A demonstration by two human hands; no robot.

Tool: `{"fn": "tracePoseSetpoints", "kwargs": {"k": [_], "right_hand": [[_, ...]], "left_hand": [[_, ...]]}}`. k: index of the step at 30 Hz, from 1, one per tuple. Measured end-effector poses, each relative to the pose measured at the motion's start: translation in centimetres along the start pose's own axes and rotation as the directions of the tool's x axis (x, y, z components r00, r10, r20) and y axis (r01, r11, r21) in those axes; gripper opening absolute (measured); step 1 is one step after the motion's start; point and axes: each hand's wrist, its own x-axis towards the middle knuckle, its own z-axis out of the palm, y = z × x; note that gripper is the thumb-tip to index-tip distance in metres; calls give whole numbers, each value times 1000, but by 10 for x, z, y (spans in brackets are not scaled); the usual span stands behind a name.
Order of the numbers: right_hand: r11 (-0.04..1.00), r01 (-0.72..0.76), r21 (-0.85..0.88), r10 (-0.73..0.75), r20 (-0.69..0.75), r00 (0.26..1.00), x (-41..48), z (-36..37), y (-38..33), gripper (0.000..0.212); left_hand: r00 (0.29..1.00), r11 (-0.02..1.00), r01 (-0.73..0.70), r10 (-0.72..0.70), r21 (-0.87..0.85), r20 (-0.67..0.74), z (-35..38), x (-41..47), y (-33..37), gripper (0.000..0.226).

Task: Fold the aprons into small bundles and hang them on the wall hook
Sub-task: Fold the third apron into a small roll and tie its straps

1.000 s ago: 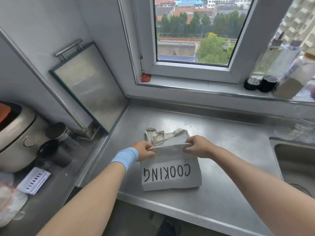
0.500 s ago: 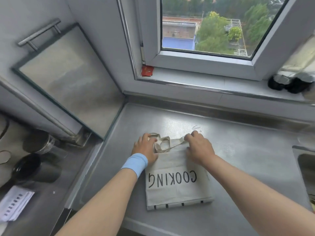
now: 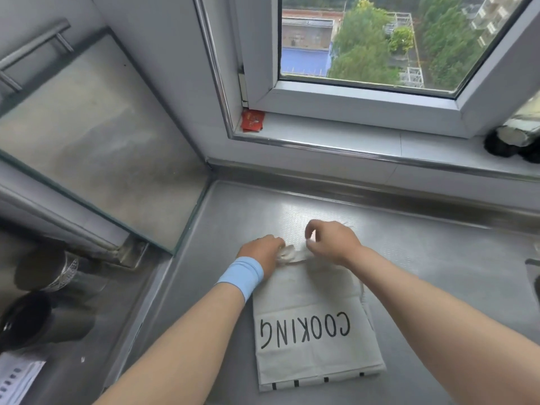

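Both hands are set at the far edge of the apron (image 3: pixel 309 305), which lies folded into a flat rectangle on the table (image 3: pixel 438 258), at the near middle of the scene. The left hand (image 3: pixel 261 249), with a pale blue wristband (image 3: pixel 241 277) on its wrist, is curled over the bunched straps (image 3: pixel 292 255). The right hand (image 3: pixel 333 244) is held just beside it, thumb and forefinger apparently pinched on a strap end, though that contact is partly hidden.

The step in hand is judged to be the gathering or tying of the straps, so that the fold holds as a bundle. For the next move, the loose tape would need to be wound or knotted, with a loop left free for hanging; no wall hook is seen.

The cloth is matt, off-white and canvas-like, printed with black capitals reading COOKING, and short black dashes are shown along the near hem. The table is brushed steel with a finely dimpled patch. A cloudy glass panel (image 3: pixel 96 147) is propped at the left.
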Motion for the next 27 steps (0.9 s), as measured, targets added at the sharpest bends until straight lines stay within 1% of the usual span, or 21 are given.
{"fn": "tracePoseSetpoints", "kwargs": {"k": [1, 2, 3, 4, 5, 6, 7, 8, 10, 12, 14, 15, 16, 17, 18, 19, 20, 21, 23, 24, 27], "right_hand": [[997, 52, -49, -46, 106, 993, -2, -1, 0, 27], [990, 89, -110, -67, 185, 980, -4, 0, 0, 35], [980, 105, -170, -68, 209, 976, -4, 5, 3, 39], [975, 97, -202, -62, 172, 983, -4, 10, 4, 35], [978, 73, -197, -55, 98, 994, -3, 15, 5, 25], [989, 33, -146, -31, 16, 999, -1, 18, 4, 17], [998, -29, -50, 26, -54, 998, 1, 20, 3, 17], [991, -112, 75, 119, -98, 988, 4, 18, 1, 20], [900, -256, 354, 312, -111, 944, 12, 12, 2, 23], [763, -320, 561, 441, -91, 893, 17, 1, 4, 12], [717, -310, 625, 478, -116, 871, 13, -6, 9, 43], [735, -293, 611, 465, -139, 875, 8, -9, 11, 55], [769, -265, 582, 437, -177, 882, 1, -11, 12, 58], [817, -218, 533, 386, -227, 894, -7, -13, 12, 52], [879, -171, 446, 314, -271, 910, -18, -13, 15, 41], [938, -135, 320, 227, -270, 936, -27, -11, 18, 32], [979, -107, 173, 141, -201, 969, -36, -9, 21, 27], [997, -65, 33, 68, -85, 994, -45, -5, 24, 25], [987, 39, -158, -19, 129, 991, -57, 5, 32, 28], [975, 75, -207, -42, 158, 987, -61, 9, 36, 31], [949, 130, -288, -107, 93, 990, -61, 16, 42, 23]], "left_hand": [[1000, 1000, 15, -16, -16, -18, -2, 2, -2, 31], [997, 994, 43, -49, -101, -56, -3, 5, -4, 25], [986, 960, 86, -121, -267, -115, -5, 7, -6, 18], [962, 863, 140, -235, -485, -140, -9, 10, -7, 14], [927, 700, 165, -351, -694, -134, -14, 14, -8, 14], [890, 503, 155, -444, -851, -100, -20, 17, -10, 11], [864, 341, 123, -499, -932, -68, -26, 19, -13, 9], [849, 306, 92, -521, -948, -86, -32, 19, -15, 23], [828, 444, 52, -520, -894, -211, -38, 14, -18, 47], [802, 618, -4, -467, -786, -372, -37, 5, -16, 47], [809, 760, -47, -352, -648, -471, -27, -8, -10, 32], [848, 808, -57, -271, -587, -456, -20, -13, -6, 22], [898, 855, -58, -181, -515, -401, -14, -17, -2, 13], [945, 910, -48, -92, -411, -315, -8, -21, 1, 10], [976, 961, -39, -22, -273, -217, -3, -26, 5, 15], [993, 989, -31, 13, -145, -120, 1, -31, 7, 22], [999, 998, -27, 24, -64, -46, 5, -34, 8, 28], [1000, 999, -23, 23, -29, -3, 8, -37, 9, 33], [999, 999, -23, 24, -22, 25, 11, -41, 7, 37], [999, 999, -29, 29, -24, 35, 11, -42, 7, 36], [999, 998, -18, 20, -67, 38, 11, -40, 3, 25]]}}
